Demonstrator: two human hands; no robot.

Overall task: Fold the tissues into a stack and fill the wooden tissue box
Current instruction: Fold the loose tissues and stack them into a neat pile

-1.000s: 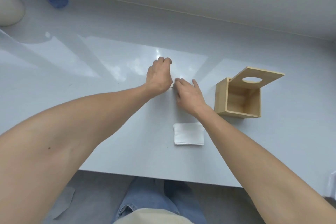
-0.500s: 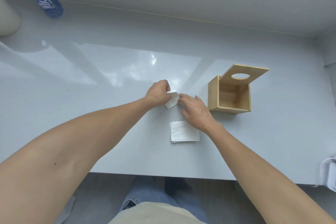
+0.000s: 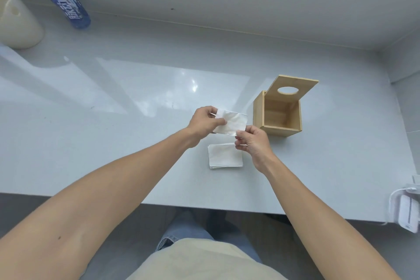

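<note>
Tissue (image 3: 230,123): folded, lifted off tabletop (image 3: 113,134), long axis 10-to-4 o'clock
Hands: left hand (image 3: 204,124) pinching far-left end, right hand (image 3: 251,141) pinching near-right corner
Stack (image 3: 225,155): directly below, 6 o'clock
Wooden tissue box (image 3: 280,113): open, 3 o'clock, nearer right hand

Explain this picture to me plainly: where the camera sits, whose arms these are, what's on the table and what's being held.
The one view comes from a camera worn on a person's head, looking down at their own bare arms. The left hand and right hand together pinch a folded white tissue above the grey table. Below it lies a stack of folded tissues. To the right stands an empty wooden tissue box, its lid tipped open. Far left stand a drink bottle and a cream cylinder.
</note>
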